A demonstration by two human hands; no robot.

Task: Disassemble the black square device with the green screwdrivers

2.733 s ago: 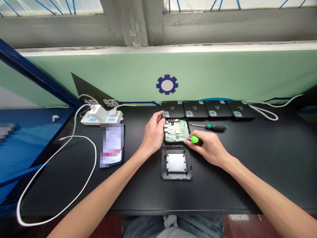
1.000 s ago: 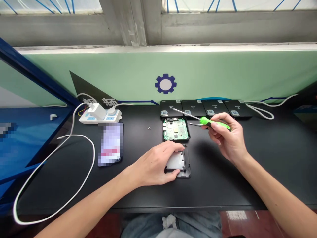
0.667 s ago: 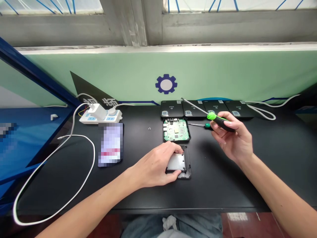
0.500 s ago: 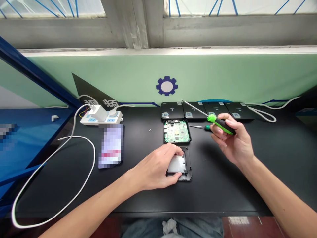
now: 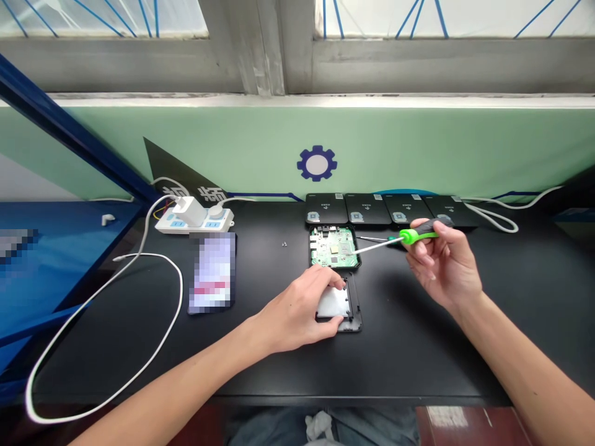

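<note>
"Where is the left hand (image 5: 304, 310)?"

"On the black cover (image 5: 356, 310), which lies flat on the table (image 5: 260, 378). Thumb and fingers pinch it from its near and far sides, around a silvery plate (image 5: 333, 302)."

"And the right hand (image 5: 444, 266)?"

"Raised above the table, fingers wrapped about a green-and-black screwdriver (image 5: 413, 236), its shaft pointing left."

"Is the tip touching the circuit board (image 5: 332, 246)?"

"I cannot tell; it shows over the board's right part. The board sits in an open black casing (image 5: 358, 261), just beyond the cover."

"What else is near?"

"A second screwdriver (image 5: 372, 238) lies right of the casing, its handle mostly hidden. Four black boxes (image 5: 372, 212) stand in a row behind. Left of the casing are tiny bits (image 5: 284, 244), too small to name, then a phone (image 5: 214, 272) with a power strip (image 5: 194, 221) beyond it."
</note>
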